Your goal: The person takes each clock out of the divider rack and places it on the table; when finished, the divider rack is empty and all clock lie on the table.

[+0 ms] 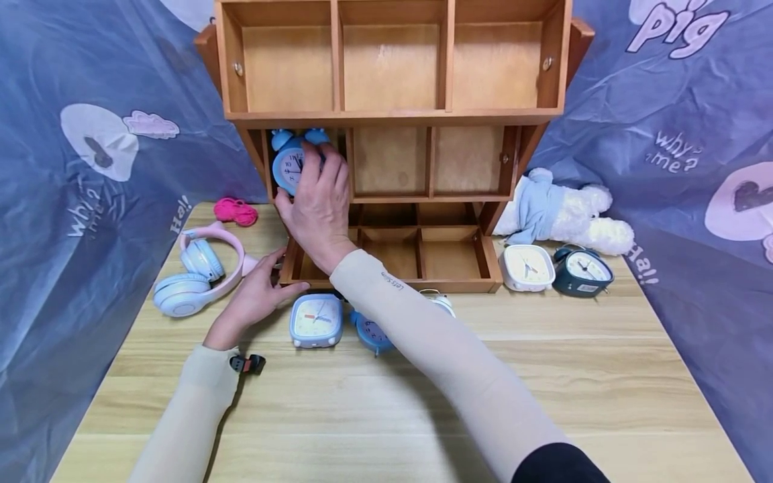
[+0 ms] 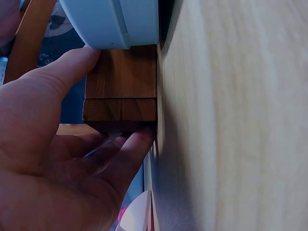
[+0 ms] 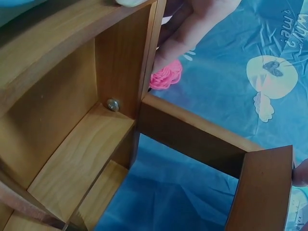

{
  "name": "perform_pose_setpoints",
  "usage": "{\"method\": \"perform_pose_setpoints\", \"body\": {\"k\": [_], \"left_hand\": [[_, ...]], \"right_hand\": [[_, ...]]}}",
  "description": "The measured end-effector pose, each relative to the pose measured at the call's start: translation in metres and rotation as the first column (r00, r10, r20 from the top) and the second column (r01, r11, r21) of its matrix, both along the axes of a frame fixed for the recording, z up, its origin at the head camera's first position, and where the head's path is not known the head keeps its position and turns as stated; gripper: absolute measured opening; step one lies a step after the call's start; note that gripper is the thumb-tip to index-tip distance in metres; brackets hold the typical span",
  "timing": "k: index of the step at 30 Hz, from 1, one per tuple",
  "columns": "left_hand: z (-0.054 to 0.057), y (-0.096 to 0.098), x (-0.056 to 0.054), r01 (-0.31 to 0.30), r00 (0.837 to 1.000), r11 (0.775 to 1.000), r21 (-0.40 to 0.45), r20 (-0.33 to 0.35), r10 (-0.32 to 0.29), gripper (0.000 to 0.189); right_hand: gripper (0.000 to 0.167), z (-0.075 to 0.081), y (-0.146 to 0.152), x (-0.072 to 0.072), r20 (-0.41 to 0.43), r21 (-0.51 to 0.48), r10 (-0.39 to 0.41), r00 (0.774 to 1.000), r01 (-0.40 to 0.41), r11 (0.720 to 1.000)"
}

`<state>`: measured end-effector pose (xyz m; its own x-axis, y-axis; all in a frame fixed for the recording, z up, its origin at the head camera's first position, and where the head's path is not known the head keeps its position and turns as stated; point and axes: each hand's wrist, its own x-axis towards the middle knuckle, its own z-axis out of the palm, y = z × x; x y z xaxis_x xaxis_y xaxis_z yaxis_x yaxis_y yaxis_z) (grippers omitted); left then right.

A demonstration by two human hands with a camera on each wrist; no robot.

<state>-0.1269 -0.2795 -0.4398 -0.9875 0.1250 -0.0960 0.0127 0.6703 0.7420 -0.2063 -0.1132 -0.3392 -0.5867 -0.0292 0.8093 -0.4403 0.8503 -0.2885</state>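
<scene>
A blue twin-bell alarm clock (image 1: 286, 169) stands in the left compartment of the wooden storage box's middle tier (image 1: 392, 198). My right hand (image 1: 320, 198) holds it from the front, thumb low on its rim and fingers over the right side. At the bottom tier (image 1: 398, 287), my left hand (image 1: 256, 292) grips the left front corner; the left wrist view shows thumb and fingers on opposite sides of the wood (image 2: 120, 77). Right beside this corner sits a square blue-rimmed clock (image 1: 316, 320). Only a fingertip of my right hand (image 3: 301, 174) shows in the right wrist view.
Another blue clock (image 1: 371, 333) and a white one (image 1: 443, 304) are partly behind my right forearm. Headphones (image 1: 181, 295) and pink yarn (image 1: 235, 211) lie left. On the right are a white clock (image 1: 528, 267), a dark green clock (image 1: 582, 272) and a plush toy (image 1: 561, 208).
</scene>
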Motion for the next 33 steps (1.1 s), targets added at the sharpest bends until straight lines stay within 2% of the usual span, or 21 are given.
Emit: {"method": "perform_pose_setpoints", "body": {"k": [16, 33], "left_hand": [[-0.001, 0.000, 0.000, 0.004, 1.000, 1.000, 0.008, -0.002, -0.004, 0.101], [-0.002, -0.003, -0.001, 0.002, 1.000, 1.000, 0.001, 0.013, -0.002, 0.104]], "right_hand": [[0.076, 0.006, 0.008, -0.002, -0.057, 0.008, 0.016, 0.998, -0.016, 1.000], [0.080, 0.008, 0.013, 0.006, -0.044, 0.005, 0.085, 0.995, -0.084, 0.996]]}}
